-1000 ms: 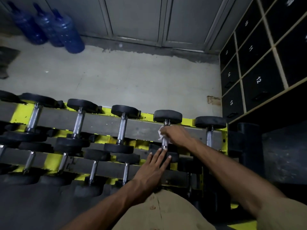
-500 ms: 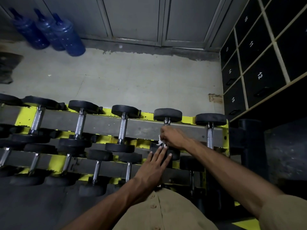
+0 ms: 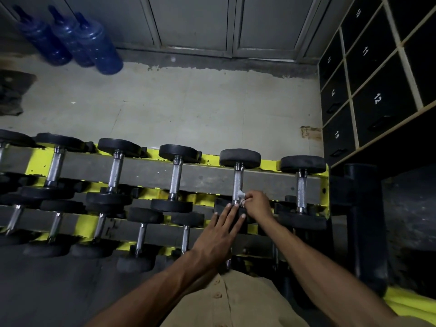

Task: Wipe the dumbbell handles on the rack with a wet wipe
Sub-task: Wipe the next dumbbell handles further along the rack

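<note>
A yellow and grey rack holds rows of black dumbbells with chrome handles. My right hand pinches a small white wet wipe against the near end of one chrome handle, second from the right on the top row. My left hand lies flat with straight fingers on the near black weight of that same dumbbell, just below the wipe. Most of the wipe is hidden inside my fingers.
Another dumbbell sits at the rack's right end. Numbered black lockers stand to the right. Three blue water jugs lean at the far wall. Bare concrete floor lies beyond the rack.
My right hand slid the wipe down the handle from its far end toward the near weight. My left hand stayed on the near weight.
</note>
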Available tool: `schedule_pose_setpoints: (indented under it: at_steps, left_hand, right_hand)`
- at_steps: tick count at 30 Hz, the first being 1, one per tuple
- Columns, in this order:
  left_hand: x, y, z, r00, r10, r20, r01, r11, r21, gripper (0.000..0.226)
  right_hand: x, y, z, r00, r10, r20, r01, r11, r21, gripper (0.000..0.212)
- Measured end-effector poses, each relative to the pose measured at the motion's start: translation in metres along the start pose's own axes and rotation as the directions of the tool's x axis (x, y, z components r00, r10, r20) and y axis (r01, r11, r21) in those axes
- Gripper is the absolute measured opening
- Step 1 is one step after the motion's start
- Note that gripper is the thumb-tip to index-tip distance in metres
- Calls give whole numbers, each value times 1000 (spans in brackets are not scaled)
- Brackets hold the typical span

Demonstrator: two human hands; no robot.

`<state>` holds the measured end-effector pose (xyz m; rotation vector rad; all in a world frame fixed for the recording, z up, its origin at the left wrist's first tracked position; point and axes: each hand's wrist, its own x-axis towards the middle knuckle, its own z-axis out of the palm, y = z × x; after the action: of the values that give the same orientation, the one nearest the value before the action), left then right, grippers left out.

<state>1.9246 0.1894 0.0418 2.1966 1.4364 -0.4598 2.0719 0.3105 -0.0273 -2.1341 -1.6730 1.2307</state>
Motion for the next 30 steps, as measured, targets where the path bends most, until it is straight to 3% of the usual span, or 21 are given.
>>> schedule_pose_setpoints:
  at_steps: [3,5,8,10,11,14,16,18,19,21,22,23,24,26,28,30]
  left_hand:
    - [-3,1,-2,1000,7,-3,-7,1000,-4,113]
    - [-4,2,-2,1000,10,-10,-10,1000,-4,111]
    - [-4,1,-3,1000,8,-24,-8,1000,5,111]
    - [-4,1,-3,1000,9,-25,-9,1000,9,108]
    - [-5,1,-4,1000,11,-23,-11,1000,6,106]
    - [-5,1,-5,999,23,-23,-23,1000,-4,103]
    - [-5,-2,-6,999,27,-30,-28,999,-18,102]
    - [-5,-4,-7,999,36,-20,-36,999,-27,100]
    - [-5,-5,-8,999,41,-14,-41,999,-27,100]
    - [-5,-5,-6,999,47,-20,-47,998,-28,102]
    - [-5,-6,-5,998,52,-30,-52,998,-31,102]
    - [-5,-6,-4,998,58,-39,-59,998,-34,101]
    - [-5,-7,-3,997,63,-45,-65,997,-39,99]
    - [-6,-8,-2,996,69,-55,-71,997,-40,99]
    - [-6,-9,-2,996,75,-57,-77,997,-21,100]
    - [-6,-9,-2,995,80,-55,-81,997,-6,105]
  right_hand:
    - [16,-6,2,987,136,80,-152,956,252,17]
    - [28,-18,1,970,194,145,-241,833,498,20]
    - [49,-40,-2,906,195,375,-421,479,770,29]
    - [65,-49,-1,857,118,502,-516,197,834,39]
    - [73,-51,0,846,97,524,-533,115,838,40]
    - [79,-55,1,862,106,495,-503,78,861,38]
    - [71,-57,4,898,178,403,-418,60,906,29]
    - [64,-52,9,933,298,199,-235,89,968,16]
    - [59,-49,10,941,336,38,-115,214,970,16]
    - [46,-46,7,919,216,-331,114,657,745,13]
    - [38,-45,7,889,34,-456,217,847,486,10]
    - [30,-44,7,846,-192,-497,312,935,170,8]
    - [23,-42,6,791,-409,-455,397,909,-126,7]
    - [16,-35,-2,669,-710,-219,539,666,-516,18]
    - [21,-27,-14,610,-792,23,598,442,-669,39]
    - [29,-24,-27,633,-768,92,579,391,-716,51]
